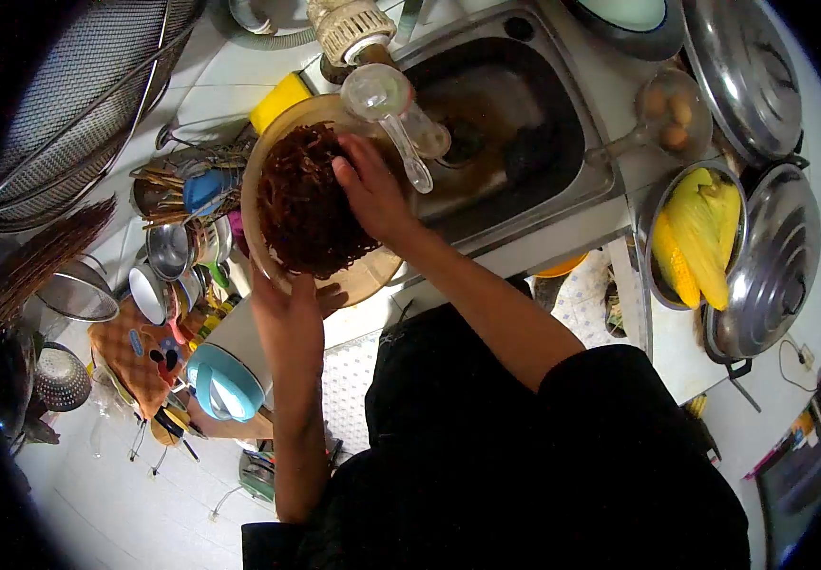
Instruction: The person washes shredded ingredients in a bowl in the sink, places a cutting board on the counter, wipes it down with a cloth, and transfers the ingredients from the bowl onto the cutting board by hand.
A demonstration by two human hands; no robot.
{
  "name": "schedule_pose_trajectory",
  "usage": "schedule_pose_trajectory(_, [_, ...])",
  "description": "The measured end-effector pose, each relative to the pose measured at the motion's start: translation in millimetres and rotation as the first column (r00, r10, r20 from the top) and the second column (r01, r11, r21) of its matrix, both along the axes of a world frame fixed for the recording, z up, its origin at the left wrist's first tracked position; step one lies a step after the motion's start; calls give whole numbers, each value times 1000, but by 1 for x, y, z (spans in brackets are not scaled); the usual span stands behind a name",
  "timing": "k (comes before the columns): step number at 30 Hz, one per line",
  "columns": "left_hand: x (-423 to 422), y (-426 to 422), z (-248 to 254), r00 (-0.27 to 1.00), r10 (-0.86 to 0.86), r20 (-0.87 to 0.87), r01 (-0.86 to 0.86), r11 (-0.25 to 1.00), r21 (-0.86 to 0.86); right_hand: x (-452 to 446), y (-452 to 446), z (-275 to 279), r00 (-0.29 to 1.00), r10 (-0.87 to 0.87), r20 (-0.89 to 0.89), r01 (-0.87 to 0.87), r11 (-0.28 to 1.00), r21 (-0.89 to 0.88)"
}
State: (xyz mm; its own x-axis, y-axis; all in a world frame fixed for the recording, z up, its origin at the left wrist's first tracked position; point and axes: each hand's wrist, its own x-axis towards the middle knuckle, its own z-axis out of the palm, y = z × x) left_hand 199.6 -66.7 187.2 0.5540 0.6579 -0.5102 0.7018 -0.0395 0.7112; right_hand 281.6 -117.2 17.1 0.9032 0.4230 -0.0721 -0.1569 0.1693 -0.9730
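Observation:
A round tan bowl (372, 275) is tilted beside the sink, holding a heap of dark reddish-brown strands (311, 214). My left hand (287, 309) grips its near rim, with the thumb inside and the other fingers hidden underneath. On the right side of the heap lies my right hand (372, 190), its fingers stretched out against the strands. A clear plastic piece with a handle (377, 95) hangs close above that hand, below a pale ribbed fitting (349, 28).
The dark sink basin (496, 142) is right of the bowl. A yellow sponge (280, 102) touches the bowl's far side. Corn (700, 237), eggs (672, 119) and metal lids (776, 256) are at the right. Utensils (178, 190), a blue-lidded container (225, 382) and wire baskets (87, 104) stand left.

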Motion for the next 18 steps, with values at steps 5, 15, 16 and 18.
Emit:
schedule_pose_trajectory(5, [1,-4,3,997,38,68,-38,999,-3,-1,3,-3,999,-26,24,26,1000,4])
schedule_pose_trajectory(15, [-2,-1,4,997,-9,71,8,1000,25,-4,15,-12,997,-74,-19,75,995,66])
schedule_pose_trajectory(16, [-3,-1,3,997,-10,76,6,999,53,-2,15,-8,997,-74,-18,75,995,67])
schedule_pose_trajectory(18, [0,-4,6,997,-22,69,15,996,91,1,11,1,998,-67,-12,67,997,50])
